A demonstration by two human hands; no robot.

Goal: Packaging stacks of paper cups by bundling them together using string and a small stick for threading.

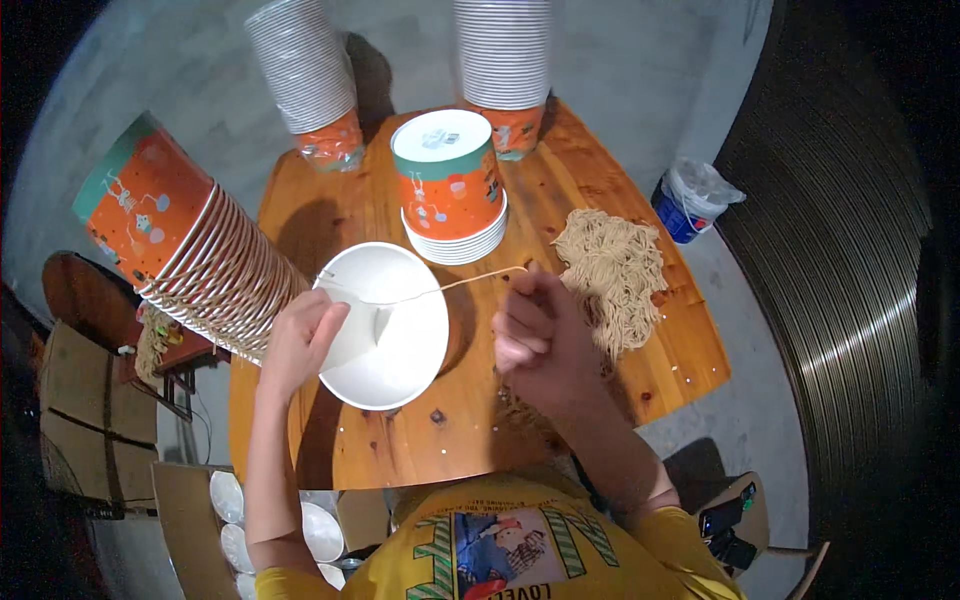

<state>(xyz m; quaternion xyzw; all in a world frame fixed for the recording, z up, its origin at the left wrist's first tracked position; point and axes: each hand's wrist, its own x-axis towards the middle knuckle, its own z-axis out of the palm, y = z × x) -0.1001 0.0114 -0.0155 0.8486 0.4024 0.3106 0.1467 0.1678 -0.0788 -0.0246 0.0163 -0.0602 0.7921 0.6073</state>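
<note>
A white paper bucket point(410, 350) stands with its mouth toward me, near the table's front left. My left hand point(302, 338) is closed at its left rim, thumb over the edge; the fingertips are partly hidden. My right hand point(528, 325) is a fist to the right of the bucket, gripping a thin tan cord point(460, 283). Pulled nearly straight, the cord runs left from that fist across the bucket's opening toward its left wall. Right of my fist lies a tangled heap of the same cord point(612, 270).
A tall leaning stack of orange buckets point(160, 215) with cord handles is at left. Behind the bucket stand upturned orange buckets point(450, 190) and two tall wrapped stacks point(302, 70). A small pail point(690, 200) sits on the floor at right; a carton point(185, 530) of white buckets is below left.
</note>
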